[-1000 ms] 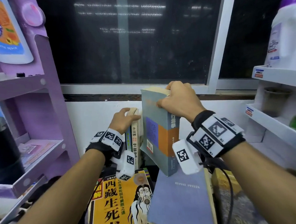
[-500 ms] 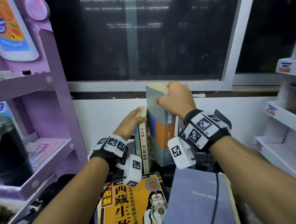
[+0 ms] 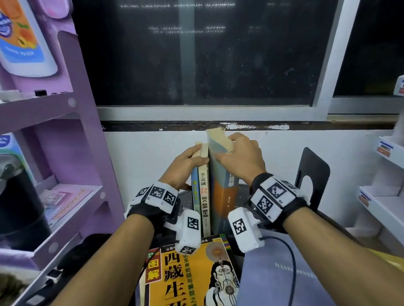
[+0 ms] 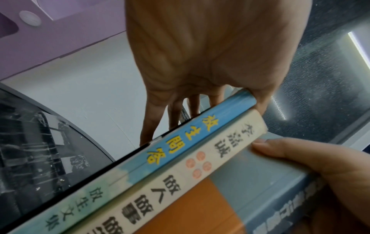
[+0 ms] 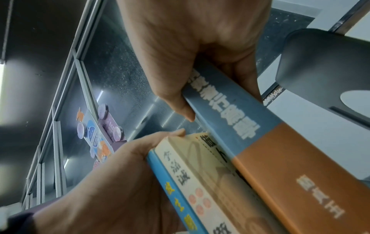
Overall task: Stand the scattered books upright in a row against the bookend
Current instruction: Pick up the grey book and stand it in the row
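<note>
Our right hand (image 3: pixel 240 156) pinches the thick, stiff grey-and-orange paperback (image 3: pixel 220 196) at its top; our left hand (image 3: pixel 185 168) clasps two thin, floppier upright books (image 3: pixel 200 195); we judge low spine grips steadier.

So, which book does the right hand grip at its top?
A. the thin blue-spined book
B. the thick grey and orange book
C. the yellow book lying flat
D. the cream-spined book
B: the right hand curls over the top of the thick grey and orange book.
</note>
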`<state>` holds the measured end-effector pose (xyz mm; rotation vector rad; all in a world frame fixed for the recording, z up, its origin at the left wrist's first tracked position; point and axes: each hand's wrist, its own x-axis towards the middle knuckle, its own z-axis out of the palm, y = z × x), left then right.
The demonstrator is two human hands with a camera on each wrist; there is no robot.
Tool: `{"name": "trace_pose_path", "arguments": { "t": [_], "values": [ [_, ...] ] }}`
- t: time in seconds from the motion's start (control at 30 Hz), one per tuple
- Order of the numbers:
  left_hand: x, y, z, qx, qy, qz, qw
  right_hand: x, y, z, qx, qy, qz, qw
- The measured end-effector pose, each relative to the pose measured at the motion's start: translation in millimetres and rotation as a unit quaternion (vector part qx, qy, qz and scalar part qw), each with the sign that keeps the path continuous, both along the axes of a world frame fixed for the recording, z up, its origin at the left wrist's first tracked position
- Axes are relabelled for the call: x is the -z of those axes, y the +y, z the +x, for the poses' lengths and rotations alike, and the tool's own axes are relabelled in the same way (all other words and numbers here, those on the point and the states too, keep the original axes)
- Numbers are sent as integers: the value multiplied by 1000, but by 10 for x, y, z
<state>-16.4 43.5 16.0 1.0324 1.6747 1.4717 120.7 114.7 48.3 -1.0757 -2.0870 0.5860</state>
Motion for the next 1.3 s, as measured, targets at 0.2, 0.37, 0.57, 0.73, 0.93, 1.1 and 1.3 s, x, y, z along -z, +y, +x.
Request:
{"name": "trace_pose_path", "arguments": {
  "t": [0.2, 0.37, 0.57, 0.73, 0.93, 1.1, 1.3],
  "values": [
    [2, -14, -21, -5, -6, 13, 1000, 80, -84, 37, -11, -19, 2, 1000],
    [9, -17, -12, -1, -5, 15, 1000, 94, -86, 92, -48, -18, -10, 999],
    [5, -23, -10, -1, 0, 16, 1000, 165, -69, 218, -141, -5, -71, 988],
    [10, -30, 16, -3, 5, 17, 1000, 280, -68, 252, -174, -75, -130, 973],
    [17, -29, 32, -5, 16, 17, 1000, 370, 4, 206, -216, -123, -189, 950],
    [37, -7, 38, -13, 33, 17, 999, 380, 18, 163, -216, -118, -187, 951],
    [37, -40, 102, -13, 41, 35, 998, 376, 12, 89, -206, -126, -164, 957]
  ]
}}
